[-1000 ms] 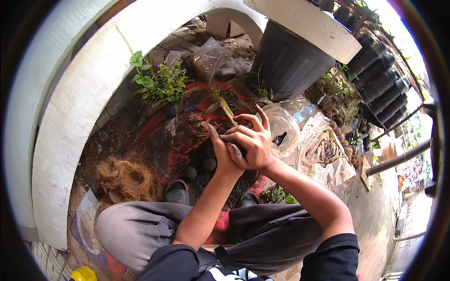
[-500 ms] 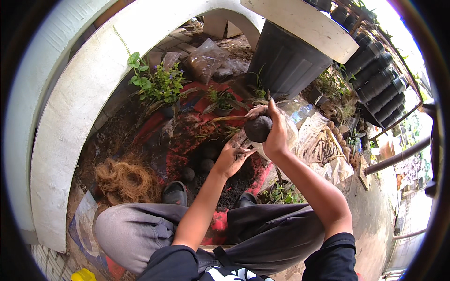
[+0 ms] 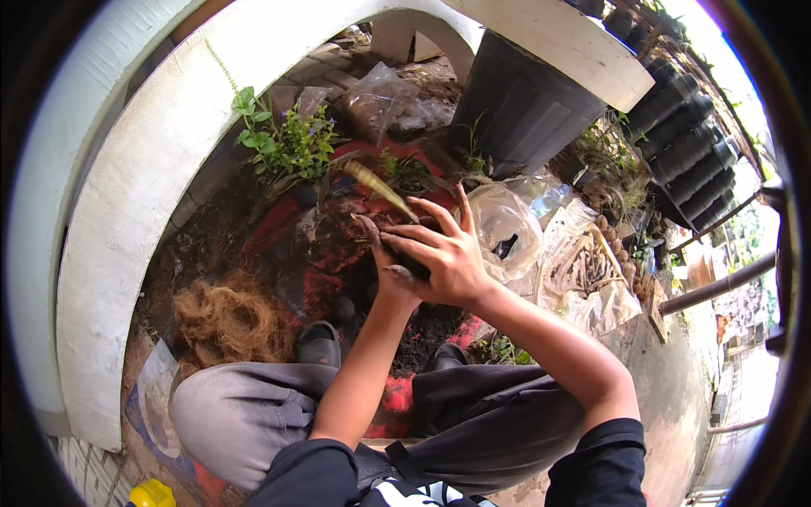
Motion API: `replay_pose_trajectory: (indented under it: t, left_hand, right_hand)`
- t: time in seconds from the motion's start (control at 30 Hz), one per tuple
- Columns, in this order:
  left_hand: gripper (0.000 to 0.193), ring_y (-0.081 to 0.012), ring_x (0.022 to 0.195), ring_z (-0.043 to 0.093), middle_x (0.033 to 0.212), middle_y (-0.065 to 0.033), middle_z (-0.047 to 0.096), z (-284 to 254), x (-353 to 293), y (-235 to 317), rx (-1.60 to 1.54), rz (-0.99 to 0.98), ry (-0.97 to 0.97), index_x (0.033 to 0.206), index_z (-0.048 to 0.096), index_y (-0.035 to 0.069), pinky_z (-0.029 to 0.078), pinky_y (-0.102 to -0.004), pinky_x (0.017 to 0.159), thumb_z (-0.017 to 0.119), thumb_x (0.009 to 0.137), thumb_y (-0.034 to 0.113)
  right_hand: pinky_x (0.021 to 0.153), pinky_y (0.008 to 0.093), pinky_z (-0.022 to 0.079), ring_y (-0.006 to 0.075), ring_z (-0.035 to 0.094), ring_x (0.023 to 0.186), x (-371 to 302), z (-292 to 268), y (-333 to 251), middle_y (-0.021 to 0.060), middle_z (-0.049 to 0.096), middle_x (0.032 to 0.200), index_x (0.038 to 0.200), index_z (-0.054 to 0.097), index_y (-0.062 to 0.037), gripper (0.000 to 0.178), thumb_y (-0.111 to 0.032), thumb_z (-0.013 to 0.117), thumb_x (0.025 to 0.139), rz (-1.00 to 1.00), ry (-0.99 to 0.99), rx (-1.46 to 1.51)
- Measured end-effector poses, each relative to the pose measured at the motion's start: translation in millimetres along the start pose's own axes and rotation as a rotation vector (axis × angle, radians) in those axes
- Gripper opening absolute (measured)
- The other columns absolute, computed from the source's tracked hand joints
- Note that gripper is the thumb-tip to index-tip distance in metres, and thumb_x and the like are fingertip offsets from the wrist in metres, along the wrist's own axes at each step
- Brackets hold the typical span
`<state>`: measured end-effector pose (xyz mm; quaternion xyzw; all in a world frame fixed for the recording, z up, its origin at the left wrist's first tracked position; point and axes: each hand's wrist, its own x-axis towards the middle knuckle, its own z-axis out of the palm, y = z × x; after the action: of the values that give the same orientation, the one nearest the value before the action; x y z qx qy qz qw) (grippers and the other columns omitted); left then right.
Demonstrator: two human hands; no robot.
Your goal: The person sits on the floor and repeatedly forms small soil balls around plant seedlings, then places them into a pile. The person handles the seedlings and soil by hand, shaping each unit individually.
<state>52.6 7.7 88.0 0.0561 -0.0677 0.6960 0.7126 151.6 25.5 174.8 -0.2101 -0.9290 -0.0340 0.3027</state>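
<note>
My two hands are cupped together in the middle of the view, above a heap of dark soil. Between them sits a dark, round soil ball, mostly covered by fingers. My left hand supports it from the left, thumb up. Across its top and right side curve the fingers of my right hand, dirty at the tips. A thick, pale green plant stem juts up and left from beyond my fingertips; where its lower end joins is hidden. Another dark ball rests on the ground beside the heap.
Brown coconut fibre lies left of my foot. A clear plastic bag stands open on the right, beside crumpled sheeting. Farther off are a flowering plant, a large black pot and stacked black pots.
My right hand has moved left and down with the soil ball, meeting my left hand around it. The pale stem now stands up beyond my fingers. The plastic bag is now uncovered.
</note>
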Motion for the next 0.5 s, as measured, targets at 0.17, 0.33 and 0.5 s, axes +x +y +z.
replay_pose_trajectory:
  t: [0.17, 0.33, 0.5]
  left_hand:
    - [0.087, -0.0217, 0.110, 0.061, 0.121, -0.0103, 0.062, 32, -2, -4, 0.217, 0.109, 0.212, 0.131, 0.054, 0.007, 0.051, -0.0370, 0.097, 0.034, 0.091, 0.081]
    - [0.084, -0.0228, 0.115, 0.058, 0.125, -0.0080, 0.061, 36, -2, -2, 0.184, -0.026, 0.279, 0.133, 0.056, 0.012, 0.047, -0.0387, 0.102, 0.032, 0.091, 0.081]
    - [0.079, -0.0228, 0.118, 0.058, 0.126, -0.0078, 0.061, 24, 1, -6, -0.029, -0.041, 0.083, 0.128, 0.059, 0.015, 0.044, -0.0406, 0.106, 0.037, 0.090, 0.080]
  right_hand:
    - [0.114, 0.0624, 0.021, 0.0283, 0.058, 0.117, 0, 3, 7, -0.0029, 0.071, 0.092, 0.089, 0.073, -0.0156, 0.022, -0.033, 0.065, 0.079, -0.002, 0.059, -0.009]
    - [0.105, 0.0546, 0.032, 0.0311, 0.056, 0.111, -2, 10, 16, 0.0048, 0.069, 0.084, 0.082, 0.071, -0.0087, 0.021, -0.026, 0.061, 0.088, 0.329, 0.172, 0.326]
    - [0.113, 0.0589, 0.018, 0.0310, 0.047, 0.128, 3, 1, 10, 0.0020, 0.072, 0.110, 0.103, 0.076, -0.0154, 0.024, -0.027, 0.056, 0.096, 0.414, 0.165, 0.551]
